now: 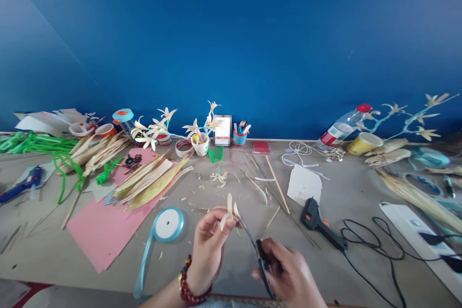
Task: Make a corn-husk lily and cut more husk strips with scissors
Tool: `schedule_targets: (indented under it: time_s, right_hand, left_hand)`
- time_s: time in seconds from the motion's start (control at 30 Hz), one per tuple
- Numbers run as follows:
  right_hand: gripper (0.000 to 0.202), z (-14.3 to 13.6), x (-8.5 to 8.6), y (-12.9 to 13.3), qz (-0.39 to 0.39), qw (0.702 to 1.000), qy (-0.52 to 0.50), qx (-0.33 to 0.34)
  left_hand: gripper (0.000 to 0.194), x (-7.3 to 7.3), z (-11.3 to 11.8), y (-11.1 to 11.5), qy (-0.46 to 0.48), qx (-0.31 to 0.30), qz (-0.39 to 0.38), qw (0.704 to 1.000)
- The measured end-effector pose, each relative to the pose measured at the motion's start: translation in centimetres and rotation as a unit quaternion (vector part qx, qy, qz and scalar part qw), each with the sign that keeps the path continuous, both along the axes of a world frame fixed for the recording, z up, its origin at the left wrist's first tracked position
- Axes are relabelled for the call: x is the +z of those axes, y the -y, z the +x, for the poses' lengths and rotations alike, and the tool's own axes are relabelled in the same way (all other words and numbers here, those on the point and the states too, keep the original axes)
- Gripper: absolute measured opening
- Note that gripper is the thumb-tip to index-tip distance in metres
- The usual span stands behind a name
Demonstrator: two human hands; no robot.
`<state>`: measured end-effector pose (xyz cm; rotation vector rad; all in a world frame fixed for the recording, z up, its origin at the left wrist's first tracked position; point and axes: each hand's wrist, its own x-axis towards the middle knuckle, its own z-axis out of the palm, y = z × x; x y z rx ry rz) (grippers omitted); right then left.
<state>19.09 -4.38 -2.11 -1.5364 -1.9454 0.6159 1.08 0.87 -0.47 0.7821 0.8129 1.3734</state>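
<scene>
Between the thumb and fingers of my left hand (212,238) are pale corn husk petals (229,204), pinched near their base. My right hand (285,272) is wrapped round the black handles of a pair of scissors (252,239). The scissor blades reach up to the petals at my left fingertips; whether they touch is too small to tell. Left of my left hand lies a spool of light blue ribbon (168,224), its loose end trailing to the table's front edge. Beyond my hands a small husk flower (219,178) lies among scraps.
Dried husks (151,180) lie on pink paper (108,231) at left, near a blue glue gun (23,185). A black glue gun (319,221) and its cable sit at right, by a white power strip (422,245). Cups of husk flowers (199,145) and a plastic bottle (341,127) line the wall.
</scene>
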Motion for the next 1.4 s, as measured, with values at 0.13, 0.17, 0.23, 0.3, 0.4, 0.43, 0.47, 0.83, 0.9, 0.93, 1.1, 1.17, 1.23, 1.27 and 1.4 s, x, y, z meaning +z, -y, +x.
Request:
schedule_targets:
  time_s: [0.13,0.17,0.23,0.3,0.4,0.43,0.47,0.83,0.9,0.93,1.1,1.17,1.23,1.27,1.4]
  right_hand:
    - [0.032,0.0,0.1,0.0,0.016,1.000,0.001,0.006]
    - [0.032,0.0,0.1,0.0,0.019,1.000,-0.001,0.006]
    - [0.032,-0.1,0.4,0.1,0.016,1.000,-0.002,0.009]
    - [0.030,-0.1,0.7,0.2,0.005,1.000,-0.005,0.013]
    - [0.028,-0.2,1.0,0.2,-0.008,1.000,-0.011,0.019]
    - [0.028,-0.2,1.1,0.2,-0.009,1.000,-0.013,0.018]
    - [0.028,-0.2,1.2,0.2,-0.010,1.000,-0.015,0.019]
    - [0.034,-0.3,0.3,0.0,0.008,1.000,-0.025,0.017]
    - [0.034,0.0,-0.1,0.0,0.008,1.000,-0.016,0.021]
    - [0.034,0.0,-0.3,0.0,0.007,1.000,-0.011,0.024]
    - [0.032,0.2,-0.7,0.1,0.012,1.000,0.004,0.025]
    - [0.031,0.1,-0.7,0.1,0.022,0.999,0.008,0.028]
    - [0.032,0.1,-0.8,0.1,0.030,0.999,0.010,0.029]
    - [0.032,0.1,-0.8,0.1,0.033,0.999,0.011,0.029]
    - [0.029,0.1,-0.9,0.1,0.035,0.999,0.015,0.025]
  left_hand:
    - [0.013,0.0,0.0,0.0,0.000,0.000,0.002,1.000]
    - [0.013,0.1,0.0,0.1,-0.001,-0.001,0.003,1.000]
    - [0.012,0.1,0.0,0.1,-0.001,-0.002,0.006,1.000]
    - [0.012,0.1,0.0,0.1,0.000,-0.005,0.011,1.000]
    - [0.010,0.0,-0.1,0.0,0.005,-0.011,0.016,1.000]
    - [0.009,0.0,-0.1,0.0,0.008,-0.014,0.017,1.000]
    - [0.008,0.0,-0.1,0.0,0.012,-0.017,0.017,1.000]
    - [0.003,-0.7,-0.1,0.1,0.028,-0.034,0.029,0.999]
    - [0.003,-0.6,-0.1,0.0,0.027,-0.037,0.032,0.998]
    - [0.004,-0.6,-0.1,0.0,0.027,-0.038,0.032,0.998]
    - [0.005,-0.4,0.0,0.0,0.028,-0.038,0.035,0.998]
    - [0.004,-0.4,0.0,0.0,0.030,-0.039,0.035,0.998]
    - [0.004,-0.4,0.0,0.0,0.028,-0.040,0.037,0.998]
    - [0.005,-0.4,0.0,0.0,0.027,-0.040,0.038,0.998]
    - [0.005,-0.6,-0.1,0.0,0.024,-0.042,0.042,0.998]
